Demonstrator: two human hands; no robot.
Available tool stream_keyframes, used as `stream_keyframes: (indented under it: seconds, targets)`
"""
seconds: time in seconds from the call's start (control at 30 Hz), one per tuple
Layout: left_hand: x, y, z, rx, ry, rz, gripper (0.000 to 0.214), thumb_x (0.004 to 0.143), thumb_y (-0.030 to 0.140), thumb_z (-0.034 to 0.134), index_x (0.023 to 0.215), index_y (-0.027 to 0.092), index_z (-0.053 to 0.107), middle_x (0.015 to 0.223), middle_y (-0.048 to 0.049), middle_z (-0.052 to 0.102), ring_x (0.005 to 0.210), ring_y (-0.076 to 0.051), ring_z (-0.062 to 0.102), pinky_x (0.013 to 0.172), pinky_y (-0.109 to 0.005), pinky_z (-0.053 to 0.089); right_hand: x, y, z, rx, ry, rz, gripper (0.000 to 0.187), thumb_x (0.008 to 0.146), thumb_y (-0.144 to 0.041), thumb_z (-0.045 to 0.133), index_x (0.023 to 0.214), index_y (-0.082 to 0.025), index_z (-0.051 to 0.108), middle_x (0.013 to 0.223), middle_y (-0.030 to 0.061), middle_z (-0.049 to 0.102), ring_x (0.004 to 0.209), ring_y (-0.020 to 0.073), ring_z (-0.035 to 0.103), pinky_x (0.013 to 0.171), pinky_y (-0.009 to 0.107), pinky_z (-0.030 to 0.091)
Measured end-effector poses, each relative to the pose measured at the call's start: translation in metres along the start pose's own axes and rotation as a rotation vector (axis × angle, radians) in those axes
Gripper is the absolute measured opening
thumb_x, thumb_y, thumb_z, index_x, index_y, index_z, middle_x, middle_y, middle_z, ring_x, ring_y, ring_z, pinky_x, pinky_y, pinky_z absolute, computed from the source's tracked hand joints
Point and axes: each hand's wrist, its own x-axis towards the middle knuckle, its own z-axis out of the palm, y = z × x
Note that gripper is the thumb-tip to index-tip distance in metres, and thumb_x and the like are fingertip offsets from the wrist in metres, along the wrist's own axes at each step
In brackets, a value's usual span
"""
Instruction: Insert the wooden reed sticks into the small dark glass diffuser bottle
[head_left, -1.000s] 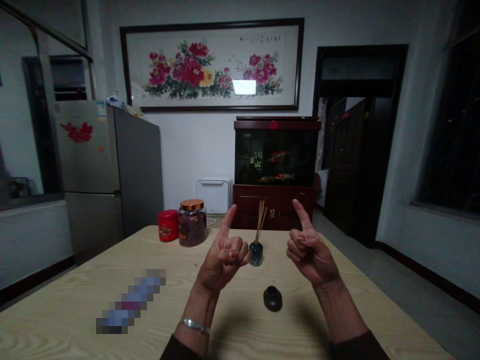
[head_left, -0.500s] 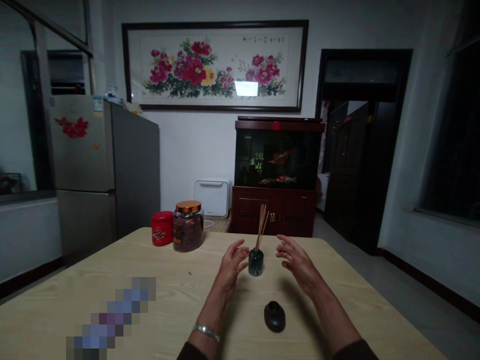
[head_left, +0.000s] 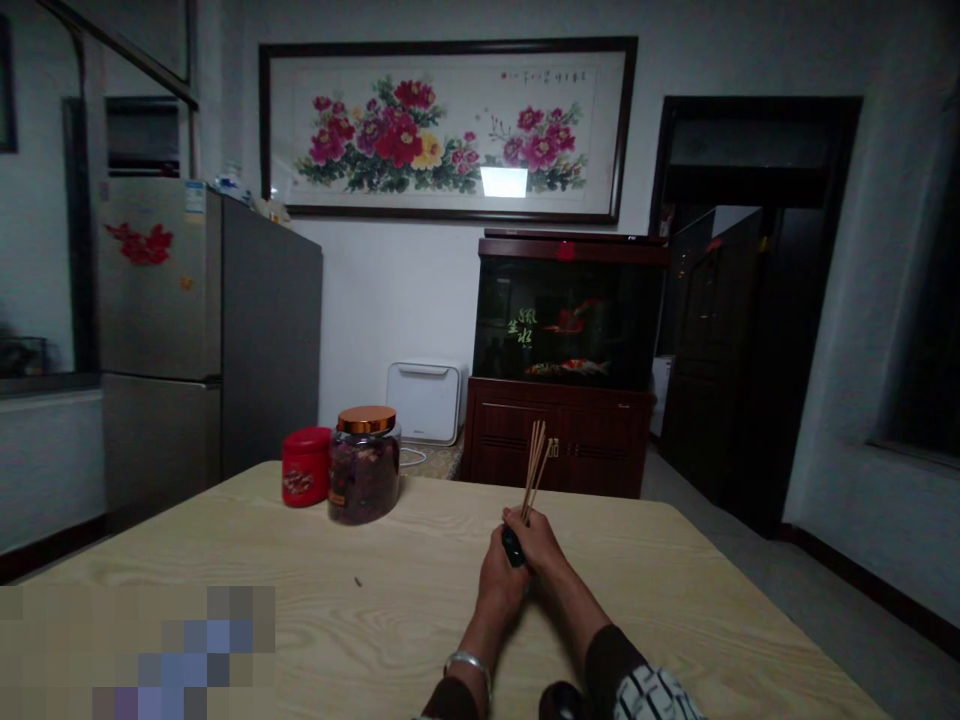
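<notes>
Left grip [head_left: 502, 580] and right grip [head_left: 543, 542] are wrapped round the reed diffuser bottle [head_left: 513, 546]; over-tilting could spill any liquid or slip the reeds [head_left: 535, 465] out.

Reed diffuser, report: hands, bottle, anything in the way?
Left hand and right hand closed around reed diffuser; base hidden. Sticks poke up above the hands. Dark rounded object by right sleeve, apart from the diffuser; no obstruction seen.

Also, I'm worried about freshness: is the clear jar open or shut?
Shut: the copper-coloured lid sits on the jar; how tightly, cannot tell.
</notes>
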Motion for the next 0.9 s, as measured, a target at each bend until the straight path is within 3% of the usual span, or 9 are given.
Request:
stream_keyframes:
  seconds: [0.13, 0.23, 0.3, 0.37, 0.47, 0.57, 0.63, 0.73, 0.9]
  targets:
    - [-0.011, 0.001, -0.007, 0.074, -0.015, 0.026, 0.064, 0.068, 0.028, 0.073, 0.126, 0.015, 0.048, 0.112, -0.0125, 0.068, 0.100, -0.027, 0.064, 0.084, -0.032, 0.048, -0.014, -0.005, 0.008, -0.028, 0.034, -0.034, 0.054, 0.075, -0.073, 0.054, 0.062, -0.020, 0.061, 0.068, 0.0067, 0.067, 0.072, 0.0228, 0.062, 0.072, 0.033, 0.048]
    - [-0.026, 0.004, -0.015, 0.151, -0.011, -0.027, 0.054, 0.066, 0.028, 0.075, 0.114, 0.015, 0.052, 0.095, -0.0086, 0.068, 0.086, -0.025, 0.064, 0.075, -0.032, 0.047, -0.024, -0.040, 0.006, 0.112, 0.091, -0.066, 0.059, 0.076, -0.077, 0.049, 0.062, -0.021, 0.055, 0.067, 0.0077, 0.066, 0.066, 0.0206, 0.061, 0.067, 0.033, 0.049]
    - [-0.039, 0.009, -0.022, 0.164, -0.004, -0.057, 0.054, 0.064, 0.025, 0.077, 0.111, 0.016, 0.052, 0.091, -0.0071, 0.066, 0.083, -0.024, 0.062, 0.075, -0.033, 0.046, -0.029, -0.074, -0.008, 0.270, 0.119, -0.092, 0.058, 0.076, -0.079, 0.049, 0.065, -0.022, 0.049, 0.060, 0.0044, 0.062, 0.061, 0.0192, 0.060, 0.063, 0.032, 0.050]
    - [-0.052, 0.014, -0.030, 0.141, -0.005, -0.078, 0.056, 0.062, 0.024, 0.079, 0.111, 0.016, 0.053, 0.090, -0.0066, 0.065, 0.083, -0.023, 0.061, 0.076, -0.034, 0.046, -0.035, -0.100, -0.038, 0.284, 0.166, -0.126, 0.054, 0.079, -0.077, 0.047, 0.070, -0.024, 0.044, 0.052, -0.0037, 0.049, 0.050, 0.0156, 0.052, 0.056, 0.030, 0.047]
    - [-0.071, 0.022, -0.042, 0.086, -0.039, -0.075, 0.054, 0.063, 0.025, 0.079, 0.110, 0.017, 0.055, 0.090, -0.0063, 0.064, 0.083, -0.023, 0.060, 0.077, -0.035, 0.046, -0.056, -0.102, -0.099, -0.220, 0.126, -0.051, 0.048, 0.086, -0.068, 0.043, 0.068, -0.024, 0.043, 0.051, -0.0042, 0.046, 0.044, 0.0137, 0.044, 0.052, 0.029, 0.039]
    - [-0.085, 0.026, -0.050, 0.080, -0.067, -0.033, 0.056, 0.064, 0.025, 0.079, 0.114, 0.017, 0.055, 0.096, -0.0072, 0.064, 0.087, -0.023, 0.059, 0.080, -0.035, 0.046, -0.098, -0.059, -0.148, -0.979, 0.015, 0.076, 0.033, 0.091, -0.047, 0.046, 0.071, -0.022, 0.054, 0.072, 0.0077, 0.065, 0.070, 0.0227, 0.062, 0.065, 0.034, 0.041]
    - [-0.091, 0.027, -0.053, 0.086, -0.071, -0.015, 0.061, 0.063, 0.021, 0.079, 0.118, 0.017, 0.054, 0.102, -0.0079, 0.065, 0.091, -0.023, 0.059, 0.083, -0.035, 0.045, -0.129, -0.028, -0.164, -1.228, -0.090, 0.171, 0.030, 0.094, -0.041, 0.040, 0.089, -0.020, 0.060, 0.089, 0.0136, 0.070, 0.084, 0.0289, 0.065, 0.070, 0.038, 0.042]
    - [-0.096, 0.026, -0.055, 0.075, -0.083, -0.013, 0.064, 0.063, 0.018, 0.078, 0.121, 0.017, 0.053, 0.106, -0.0080, 0.065, 0.096, -0.023, 0.059, 0.087, -0.035, 0.045, -0.159, -0.006, -0.165, -1.344, -0.144, 0.147, 0.035, 0.096, -0.037, 0.033, 0.109, -0.017, 0.060, 0.105, 0.0165, 0.068, 0.096, 0.0311, 0.065, 0.076, 0.040, 0.043]
    - [-0.099, 0.026, -0.057, 0.087, -0.086, -0.010, 0.065, 0.063, 0.019, 0.079, 0.122, 0.017, 0.052, 0.106, -0.0075, 0.065, 0.096, -0.023, 0.060, 0.088, -0.034, 0.046, -0.167, -0.048, -0.131, -1.321, -0.116, -0.020, 0.041, 0.093, -0.043, 0.041, 0.119, -0.019, 0.061, 0.121, 0.0162, 0.061, 0.114, 0.0330, 0.055, 0.090, 0.042, 0.040]
